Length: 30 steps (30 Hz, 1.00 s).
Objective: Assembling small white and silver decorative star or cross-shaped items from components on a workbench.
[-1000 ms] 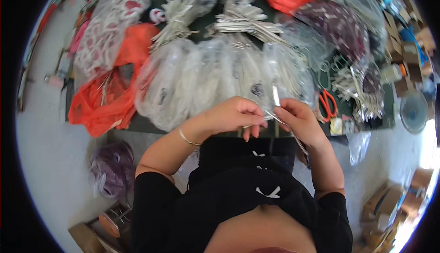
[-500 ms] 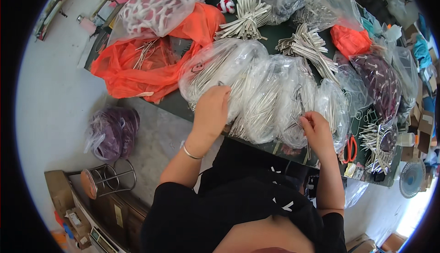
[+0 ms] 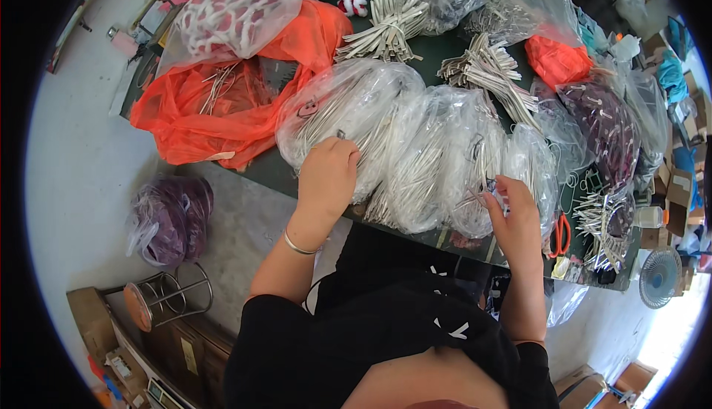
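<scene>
Our left hand [image 3: 326,175] rests curled, knuckles up, on the clear bags of thin metal pieces [image 3: 415,149]; whether its fingers grip we cannot tell. Our right hand [image 3: 512,216] pinches a small piece at its fingertips. The bags look slippery and slack, best bunched just under the fingers.

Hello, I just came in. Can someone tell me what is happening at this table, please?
A person in a black top works at a dark green table covered with bags. The left hand rests on a clear plastic bag full of thin metal pieces. The right hand pinches a small item beside another clear bag. An orange bag lies further left, and red-handled scissors lie to the right.
</scene>
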### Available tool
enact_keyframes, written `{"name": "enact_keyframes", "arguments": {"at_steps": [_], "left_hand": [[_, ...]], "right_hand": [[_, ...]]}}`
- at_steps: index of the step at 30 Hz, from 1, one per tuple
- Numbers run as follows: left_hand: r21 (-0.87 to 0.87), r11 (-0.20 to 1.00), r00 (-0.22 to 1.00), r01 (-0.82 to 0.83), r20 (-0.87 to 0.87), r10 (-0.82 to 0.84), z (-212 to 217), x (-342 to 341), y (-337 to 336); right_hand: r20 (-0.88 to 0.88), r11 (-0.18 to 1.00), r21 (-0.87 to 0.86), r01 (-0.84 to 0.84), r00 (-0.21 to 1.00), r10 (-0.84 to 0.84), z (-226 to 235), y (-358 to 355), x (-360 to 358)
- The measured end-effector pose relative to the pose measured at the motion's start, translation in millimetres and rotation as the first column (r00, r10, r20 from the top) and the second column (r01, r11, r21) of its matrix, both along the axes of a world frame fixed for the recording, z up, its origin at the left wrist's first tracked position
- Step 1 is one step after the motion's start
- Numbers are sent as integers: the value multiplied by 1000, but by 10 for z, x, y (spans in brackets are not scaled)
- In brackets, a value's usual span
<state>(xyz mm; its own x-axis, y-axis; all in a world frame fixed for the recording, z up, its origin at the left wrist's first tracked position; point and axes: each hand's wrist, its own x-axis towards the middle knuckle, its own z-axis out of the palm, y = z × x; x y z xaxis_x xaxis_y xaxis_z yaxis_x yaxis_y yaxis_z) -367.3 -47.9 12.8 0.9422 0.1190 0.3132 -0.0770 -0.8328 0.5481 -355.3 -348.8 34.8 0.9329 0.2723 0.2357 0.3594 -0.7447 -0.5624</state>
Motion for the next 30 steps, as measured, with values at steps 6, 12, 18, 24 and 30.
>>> {"name": "enact_keyframes", "arguments": {"at_steps": [6, 12, 18, 24, 30], "left_hand": [[-283, 959, 999, 1, -45, -15, 388, -237, -173], [-682, 715, 947, 150, -108, -302, 548, -522, -635], [-930, 357, 849, 84, -121, -514, 305, -521, -843], [-962, -238, 885, -131, -5, -465, 201, -244, -1226], [-979, -203, 958, -7, 51, -282, 191, -157, -1406]], "right_hand": [[310, 981, 36, -188, 936, 168, 251, 269, -126], [328, 853, 205, -479, 855, 401, 131, 651, -217], [-41, 689, 723, -51, 992, 116, 19, 489, -297], [-460, 1, 872, 490, 817, 347, -14, 291, -322], [-407, -106, 882, 459, 855, 321, -96, 139, -442]]}}
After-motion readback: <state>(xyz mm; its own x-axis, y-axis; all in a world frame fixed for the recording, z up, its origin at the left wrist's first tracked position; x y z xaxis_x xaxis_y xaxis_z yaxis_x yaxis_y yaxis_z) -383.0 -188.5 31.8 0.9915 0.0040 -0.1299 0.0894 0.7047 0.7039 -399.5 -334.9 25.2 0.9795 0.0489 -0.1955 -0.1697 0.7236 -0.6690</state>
